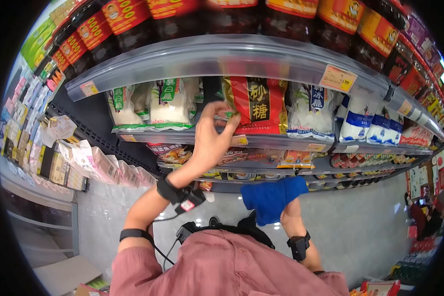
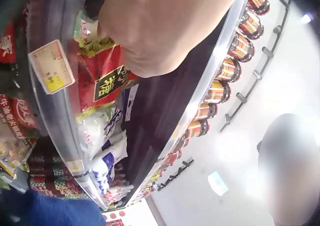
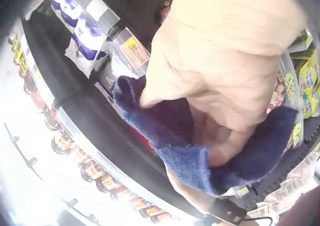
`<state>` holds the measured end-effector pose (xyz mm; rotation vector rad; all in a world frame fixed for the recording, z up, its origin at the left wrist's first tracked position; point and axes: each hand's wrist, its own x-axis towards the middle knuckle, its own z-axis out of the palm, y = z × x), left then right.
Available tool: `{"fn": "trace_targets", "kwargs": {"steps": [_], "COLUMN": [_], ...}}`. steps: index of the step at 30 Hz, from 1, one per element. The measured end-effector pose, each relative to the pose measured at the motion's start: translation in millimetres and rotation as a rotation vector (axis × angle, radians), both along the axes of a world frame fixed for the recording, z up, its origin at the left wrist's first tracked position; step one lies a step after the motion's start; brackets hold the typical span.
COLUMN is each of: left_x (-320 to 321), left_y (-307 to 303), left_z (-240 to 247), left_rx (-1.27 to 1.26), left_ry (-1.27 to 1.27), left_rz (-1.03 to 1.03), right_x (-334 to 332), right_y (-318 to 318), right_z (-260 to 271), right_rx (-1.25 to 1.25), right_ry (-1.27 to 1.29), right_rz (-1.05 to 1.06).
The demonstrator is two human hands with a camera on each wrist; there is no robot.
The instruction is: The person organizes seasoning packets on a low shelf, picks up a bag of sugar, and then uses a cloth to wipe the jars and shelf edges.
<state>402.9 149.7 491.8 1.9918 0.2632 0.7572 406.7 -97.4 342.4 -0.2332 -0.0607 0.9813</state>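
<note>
Apparently pinched by one edge only

The left hand (image 1: 209,143) reached to the centre of the head view, its fingers curled and seemingly pinching the left gold edge of a red granulated-sugar bag (image 1: 276,106). That bag stood on a shelf (image 1: 281,141), upper middle of the frame, just beside a clear rock-sugar bag (image 1: 308,118) on its right. The right hand (image 1: 292,213), lower right of centre, gripped a blue cloth (image 1: 270,198) in bent fingers. With so little shiny wrapper caught, the edge could have slipped free, or the red bag twisted and toppled over the shelf's front lip. A pull might also have dragged its close neighbour along. Because the cloth filled the other hand, catching a falling bag would probably have been hard.
</note>
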Motion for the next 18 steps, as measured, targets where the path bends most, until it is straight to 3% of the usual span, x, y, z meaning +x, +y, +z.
{"fn": "trace_targets", "kwargs": {"steps": [2, 5, 7, 9, 14, 16, 18], "left_x": [25.0, 43.5, 50.0, 49.0, 65.6, 65.6, 71.0], "left_y": [14.3, 21.3, 18.8, 16.8, 33.4, 32.2, 27.7], "left_z": [-1.3, 2.1, 3.7, 4.2, -5.1, 7.5, 13.3], "left_rx": [0.085, 0.046, -0.028, -0.008, -0.099, -0.252, -0.28], "left_ry": [-0.222, -0.064, -0.14, -0.01, -0.036, 0.019, -0.085], "left_rz": [0.032, 0.125, 0.083, 0.028, -0.02, -0.249, -0.275], "right_x": [-7.1, -16.3, -22.9, -30.8, -41.6, -40.8, -41.3], "right_y": [-10.3, -36.9, -41.1, -43.5, -48.8, -48.9, -51.2], "right_z": [-12.4, -45.8, -44.3, -39.3, -16.4, -8.2, -4.7], "right_rx": [-0.02, 0.049, 0.031, -0.003, -0.112, -0.151, -0.192], "right_ry": [-0.074, -0.107, -0.131, -0.156, -0.223, -0.257, -0.285], "right_rz": [-0.034, -0.101, -0.15, -0.215, -0.305, -0.335, -0.376]}}
